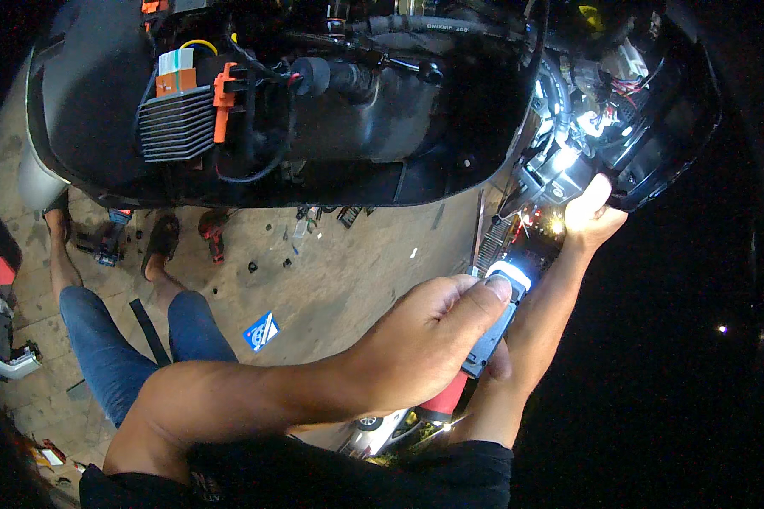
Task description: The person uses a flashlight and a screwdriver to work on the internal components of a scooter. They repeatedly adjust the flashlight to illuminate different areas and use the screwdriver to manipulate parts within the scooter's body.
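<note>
A slim grey light (pixel 494 327) with a glowing white end is gripped in my left hand (pixel 433 327), thumb along its top. It shines up and right, onto an opened dark part of the vehicle. Against that part is my right hand (pixel 596 214), thumb raised and fingers curled. What those fingers hold is hidden. Just beyond the thumb are a brightly lit dark housing (pixel 560 176), a ribbed hose (pixel 560 106) and a bundle of loose wires (pixel 628 85). Below the light, a red cylinder (pixel 444 399) shows partly behind my left hand.
The vehicle's big black body (pixel 424 161) spans the top, carrying a finned metal block (pixel 176 127) with orange clips. On the tiled floor lie a red power tool (pixel 213 236), a blue card (pixel 261 332) and scattered small parts. Legs in blue denim (pixel 106 352) stand at left.
</note>
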### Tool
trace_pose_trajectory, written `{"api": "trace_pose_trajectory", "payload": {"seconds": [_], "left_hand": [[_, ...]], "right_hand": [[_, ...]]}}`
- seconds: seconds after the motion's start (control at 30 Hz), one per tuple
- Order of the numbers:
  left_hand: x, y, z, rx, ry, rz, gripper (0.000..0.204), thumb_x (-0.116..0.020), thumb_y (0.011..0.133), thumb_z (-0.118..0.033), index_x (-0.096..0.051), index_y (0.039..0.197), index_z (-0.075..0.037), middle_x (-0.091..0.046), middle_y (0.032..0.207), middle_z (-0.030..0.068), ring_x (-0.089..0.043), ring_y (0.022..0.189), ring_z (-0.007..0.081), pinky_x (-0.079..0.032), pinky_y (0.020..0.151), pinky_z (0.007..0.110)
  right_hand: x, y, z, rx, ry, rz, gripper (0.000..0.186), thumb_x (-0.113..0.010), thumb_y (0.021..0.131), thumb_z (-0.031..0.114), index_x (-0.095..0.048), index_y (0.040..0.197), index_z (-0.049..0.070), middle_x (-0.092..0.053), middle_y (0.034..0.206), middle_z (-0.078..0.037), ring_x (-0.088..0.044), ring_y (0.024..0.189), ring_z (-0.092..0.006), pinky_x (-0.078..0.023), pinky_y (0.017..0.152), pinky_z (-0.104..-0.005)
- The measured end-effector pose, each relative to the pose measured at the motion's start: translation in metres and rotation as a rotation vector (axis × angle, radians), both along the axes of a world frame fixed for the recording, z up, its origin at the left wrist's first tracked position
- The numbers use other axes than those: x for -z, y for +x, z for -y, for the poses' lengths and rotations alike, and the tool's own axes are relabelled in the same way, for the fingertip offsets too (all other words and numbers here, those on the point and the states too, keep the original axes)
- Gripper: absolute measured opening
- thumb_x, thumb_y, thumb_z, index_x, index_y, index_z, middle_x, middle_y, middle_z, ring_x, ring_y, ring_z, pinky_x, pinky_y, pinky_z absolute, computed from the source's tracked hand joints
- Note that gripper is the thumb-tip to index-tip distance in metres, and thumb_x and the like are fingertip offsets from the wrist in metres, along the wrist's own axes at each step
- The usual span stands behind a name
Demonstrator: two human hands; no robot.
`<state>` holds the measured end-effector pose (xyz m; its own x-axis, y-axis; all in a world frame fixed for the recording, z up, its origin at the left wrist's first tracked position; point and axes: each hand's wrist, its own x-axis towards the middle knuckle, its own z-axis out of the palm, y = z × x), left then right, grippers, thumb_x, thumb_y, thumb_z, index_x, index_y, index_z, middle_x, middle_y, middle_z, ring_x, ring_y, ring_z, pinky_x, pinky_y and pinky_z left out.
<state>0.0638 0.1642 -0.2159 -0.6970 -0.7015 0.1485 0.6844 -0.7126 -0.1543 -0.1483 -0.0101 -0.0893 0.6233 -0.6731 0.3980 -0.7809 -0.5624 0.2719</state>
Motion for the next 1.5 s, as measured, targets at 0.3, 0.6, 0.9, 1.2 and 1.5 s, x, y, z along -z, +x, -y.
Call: {"api": "trace_pose_trajectory", "payload": {"seconds": [0.3,0.6,0.9,1.2,1.5], "left_hand": [[0.001,0.002,-0.003,-0.004,0.068,-0.058,0.041,-0.039,0.100,-0.039,-0.054,0.100,0.000,-0.063,0.078,0.0092,-0.060,0.071,0.0133,-0.047,0.068,0.026],[-0.002,-0.003,0.002,-0.018,0.017,-0.065,0.044,-0.037,0.100,-0.041,-0.054,0.103,-0.001,-0.064,0.080,0.0102,-0.061,0.073,0.0146,-0.047,0.069,0.026],[-0.005,0.001,0.007,0.014,0.055,-0.070,0.044,-0.039,0.100,-0.041,-0.055,0.098,-0.001,-0.064,0.078,0.0097,-0.061,0.071,0.0141,-0.048,0.068,0.027],[-0.009,0.004,0.015,0.004,0.021,-0.091,0.044,-0.037,0.100,-0.041,-0.054,0.105,-0.001,-0.064,0.081,0.0112,-0.061,0.073,0.0154,-0.048,0.069,0.027],[-0.010,-0.002,0.015,0.009,0.098,-0.095,0.039,-0.042,0.099,-0.037,-0.056,0.088,-0.002,-0.062,0.073,0.0086,-0.060,0.067,0.0119,-0.048,0.067,0.026]], "right_hand": [[-0.004,-0.008,0.010,-0.018,0.051,0.030,0.035,-0.057,0.087,0.011,-0.053,0.118,-0.007,-0.062,0.113,-0.014,-0.060,0.099,-0.0245,-0.047,0.088,-0.0352],[-0.011,-0.023,0.015,-0.030,0.096,0.016,0.035,-0.058,0.088,0.008,-0.052,0.120,-0.005,-0.061,0.114,-0.014,-0.059,0.101,-0.0229,-0.045,0.092,-0.0355],[-0.003,-0.010,0.010,-0.041,0.092,0.103,0.035,-0.057,0.088,0.005,-0.051,0.121,-0.005,-0.059,0.117,-0.013,-0.057,0.104,-0.0227,-0.044,0.093,-0.0352],[-0.007,-0.008,0.011,-0.050,0.069,0.101,0.025,-0.062,0.084,0.005,-0.058,0.106,-0.005,-0.067,0.094,-0.011,-0.065,0.078,-0.0180,-0.051,0.068,-0.0285],[-0.006,-0.012,0.010,-0.058,0.143,0.088,0.032,-0.056,0.086,0.003,-0.053,0.118,-0.004,-0.061,0.112,-0.012,-0.060,0.099,-0.0225,-0.046,0.091,-0.0347]]}}
